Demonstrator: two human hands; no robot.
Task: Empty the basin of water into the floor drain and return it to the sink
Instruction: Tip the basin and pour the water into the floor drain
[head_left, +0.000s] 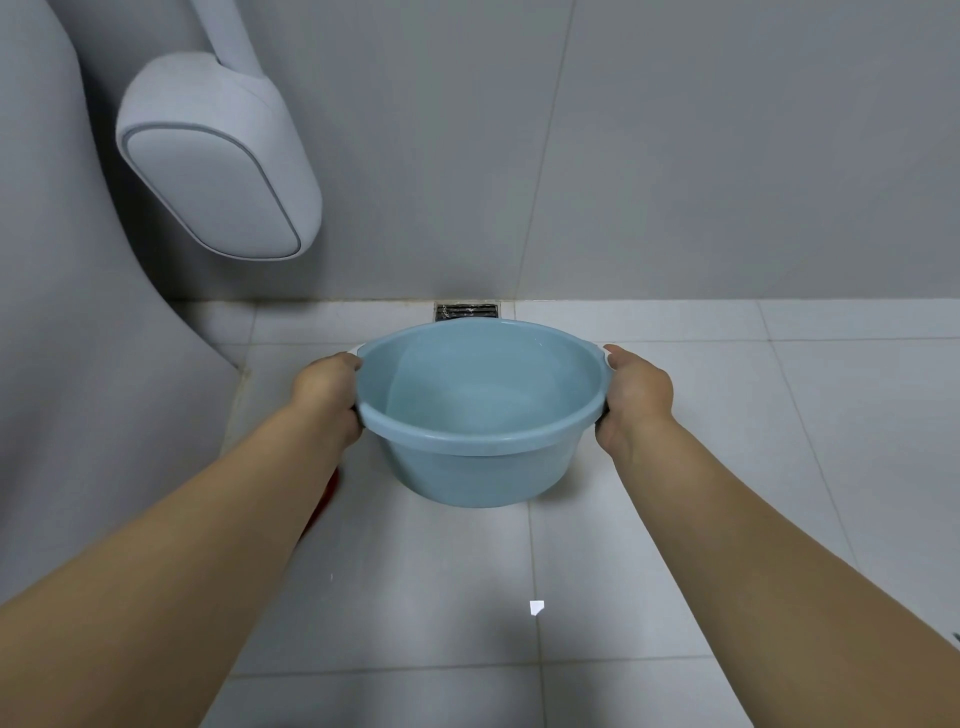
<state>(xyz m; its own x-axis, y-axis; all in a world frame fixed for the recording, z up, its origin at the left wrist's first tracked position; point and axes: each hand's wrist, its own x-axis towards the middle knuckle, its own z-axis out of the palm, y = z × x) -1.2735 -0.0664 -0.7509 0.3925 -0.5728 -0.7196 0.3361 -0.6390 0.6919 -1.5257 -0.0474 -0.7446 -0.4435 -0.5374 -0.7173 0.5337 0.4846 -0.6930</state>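
Note:
A round light-blue plastic basin (480, 467) hangs above the white tiled floor, held level, with clear water in its bottom. My left hand (327, 392) grips its left rim handle and my right hand (636, 397) grips the right one. The metal floor drain (466, 312) is set in the floor against the wall, just beyond the basin's far rim. The sink is out of view.
A white toilet with its lid raised (218, 161) fills the left side, its body reaching down to the floor at the left edge. A grey tiled wall (675, 156) stands ahead. A small white scrap (536, 607) lies on the floor near me.

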